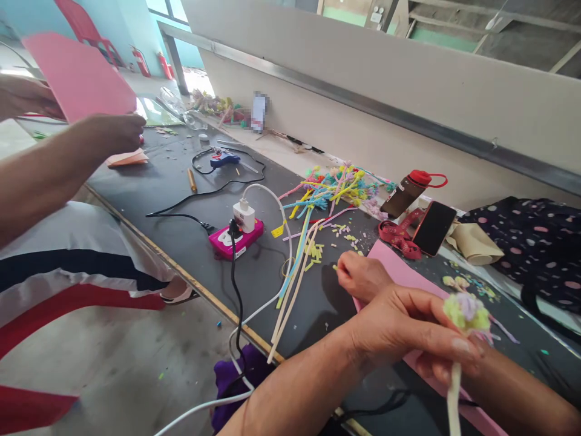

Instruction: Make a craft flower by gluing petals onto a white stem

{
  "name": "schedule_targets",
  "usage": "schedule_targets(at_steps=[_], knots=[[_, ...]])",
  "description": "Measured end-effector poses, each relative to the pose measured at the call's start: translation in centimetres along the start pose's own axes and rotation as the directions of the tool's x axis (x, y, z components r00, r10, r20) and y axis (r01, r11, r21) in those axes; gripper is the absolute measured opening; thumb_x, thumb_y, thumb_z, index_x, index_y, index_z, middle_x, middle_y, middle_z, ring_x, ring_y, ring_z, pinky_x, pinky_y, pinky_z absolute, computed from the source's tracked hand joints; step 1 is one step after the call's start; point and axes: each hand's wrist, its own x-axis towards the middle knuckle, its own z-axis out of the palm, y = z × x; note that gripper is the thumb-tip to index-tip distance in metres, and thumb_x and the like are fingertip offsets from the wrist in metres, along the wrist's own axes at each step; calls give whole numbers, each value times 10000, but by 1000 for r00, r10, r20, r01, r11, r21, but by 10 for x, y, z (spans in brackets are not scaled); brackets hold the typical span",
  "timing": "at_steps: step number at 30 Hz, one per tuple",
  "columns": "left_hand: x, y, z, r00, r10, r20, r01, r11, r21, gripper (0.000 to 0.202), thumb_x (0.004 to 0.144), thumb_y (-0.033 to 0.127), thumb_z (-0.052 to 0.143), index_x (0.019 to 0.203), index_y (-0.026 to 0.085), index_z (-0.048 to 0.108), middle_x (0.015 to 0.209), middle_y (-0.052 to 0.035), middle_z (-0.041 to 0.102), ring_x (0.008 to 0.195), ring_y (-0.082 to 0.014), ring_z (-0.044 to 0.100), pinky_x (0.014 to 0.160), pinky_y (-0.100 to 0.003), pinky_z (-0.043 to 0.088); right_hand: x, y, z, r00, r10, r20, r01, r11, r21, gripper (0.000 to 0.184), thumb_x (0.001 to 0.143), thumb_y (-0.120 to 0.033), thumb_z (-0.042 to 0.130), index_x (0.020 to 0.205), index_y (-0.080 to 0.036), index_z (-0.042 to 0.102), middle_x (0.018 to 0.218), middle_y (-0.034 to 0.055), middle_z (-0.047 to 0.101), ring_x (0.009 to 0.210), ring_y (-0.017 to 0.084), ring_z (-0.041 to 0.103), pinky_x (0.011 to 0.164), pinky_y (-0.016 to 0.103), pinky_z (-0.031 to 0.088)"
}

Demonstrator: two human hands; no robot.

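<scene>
My left hand is closed round the pale stem of a pipe-cleaner flower with a fuzzy yellow and lilac head. It holds the flower just above the black table. Beyond it, my right hand reaches across and pinches a tiny yellow piece at its fingertips. Both hands hover by a pink foam sheet lying flat on the table. Long loose pipe cleaners lie just left of them.
A pile of coloured pipe cleaners, a pink power strip with charger and cables, a blue glue gun, a phone and a red-capped bottle sit on the table. At the left, another person's hands hold a pink sheet.
</scene>
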Motion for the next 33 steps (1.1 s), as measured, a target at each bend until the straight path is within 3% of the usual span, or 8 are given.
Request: schedule_targets(at_steps=[4, 5, 7, 10, 15, 20, 27, 33], knots=[[5, -2, -4, 996, 63, 69, -61, 997, -38, 316, 496, 344, 776, 647, 102, 640, 558, -14, 631, 356, -67, 519, 331, -155, 372, -16, 32, -37, 991, 100, -91, -92, 991, 93, 78, 788, -219, 488, 741, -190, 543, 656, -11, 576, 572, 116, 529, 545, 224, 380], [8, -3, -6, 996, 80, 40, -79, 996, -41, 292, 515, 325, 767, 651, 99, 641, 565, -18, 634, 355, -65, 516, 327, -156, 362, -26, 42, -45, 975, 190, -114, -161, 961, 226, 91, 784, -260, 515, 735, -189, 542, 618, -18, 562, 536, 113, 516, 511, 219, 378], [14, -6, -9, 993, 96, -65, -98, 994, -40, 248, 550, 303, 753, 637, 103, 635, 564, -17, 631, 354, -62, 508, 321, -157, 343, -51, 60, -59, 934, 333, -129, -231, 839, 493, 135, 773, -316, 559, 742, -187, 536, 601, -26, 543, 483, 99, 480, 444, 205, 352], [24, -13, -13, 962, 102, -255, -109, 994, -11, 227, 618, 314, 727, 619, 114, 620, 522, 6, 596, 352, -38, 474, 323, -146, 296, -98, 74, -67, 901, 426, -77, -236, 633, 737, 139, 765, -308, 607, 783, -189, 536, 582, -45, 515, 453, 80, 441, 419, 190, 342], [37, -30, -17, 959, -59, -278, 86, 993, 84, 242, 659, 324, 714, 621, 109, 609, 475, 24, 544, 354, -26, 440, 332, -142, 264, -159, 64, -63, 880, 472, -49, -204, 470, 859, 112, 780, -284, 618, 823, -181, 606, 633, -19, 560, 497, 81, 464, 456, 196, 373], [45, -42, -17, 935, -169, -312, 226, 961, 158, 239, 664, 312, 717, 617, 105, 608, 428, 28, 516, 333, -25, 413, 319, -137, 255, -176, 60, -54, 876, 468, -117, -112, 435, 894, 96, 779, -253, 604, 829, -186, 651, 687, -8, 568, 534, 85, 454, 483, 213, 369], [49, -47, -15, 904, -188, -383, 274, 944, 185, 234, 629, 283, 752, 641, 102, 604, 516, 20, 571, 349, -13, 428, 315, -118, 274, -177, 66, -45, 850, 496, -178, -107, 493, 863, 84, 762, -197, 572, 806, -181, 642, 673, -18, 582, 558, 92, 475, 535, 223, 400], [50, -51, -17, 900, -160, -405, 286, 918, 274, 233, 643, 297, 735, 652, 98, 614, 451, 19, 547, 333, -27, 425, 320, -127, 295, -174, 66, -34, 834, 530, -154, -113, 437, 892, 101, 754, -204, 568, 824, -174, 634, 690, -17, 602, 557, 91, 501, 534, 220, 415]])
